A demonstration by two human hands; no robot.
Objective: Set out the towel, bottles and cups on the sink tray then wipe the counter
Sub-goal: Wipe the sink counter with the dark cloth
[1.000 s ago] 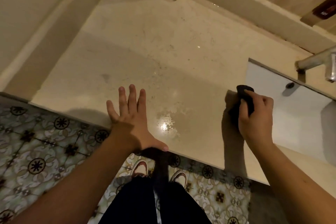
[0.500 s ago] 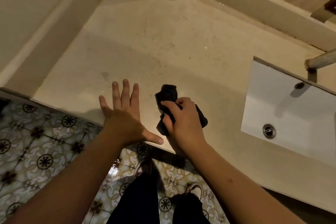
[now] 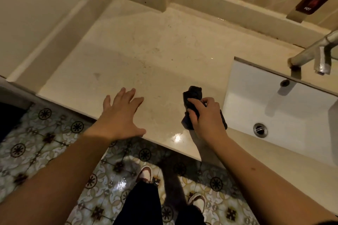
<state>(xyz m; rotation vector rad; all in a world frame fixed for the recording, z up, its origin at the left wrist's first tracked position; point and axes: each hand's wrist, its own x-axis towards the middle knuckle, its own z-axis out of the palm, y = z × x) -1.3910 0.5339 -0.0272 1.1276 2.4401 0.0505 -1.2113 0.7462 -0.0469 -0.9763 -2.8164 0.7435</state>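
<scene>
My right hand [image 3: 206, 115] grips a crumpled dark cloth [image 3: 192, 97] and presses it on the beige stone counter [image 3: 142, 56], close to the front edge and just left of the sink. Part of the cloth sticks out beyond my fingers toward the wall. My left hand [image 3: 120, 115] lies flat on the counter near its front edge, fingers spread, holding nothing. No towel, bottles, cups or tray appear in this view.
A white rectangular sink [image 3: 285, 115] with a metal drain [image 3: 259, 129] is set into the counter at the right, under a chrome tap [image 3: 314, 55]. A raised ledge [image 3: 228, 11] runs along the back wall. Patterned floor tiles [image 3: 36, 142] and my shoes lie below.
My right hand swept the cloth from beside the sink leftward to the middle of the counter, then back right toward the sink. My left hand stayed flat near the front edge.
</scene>
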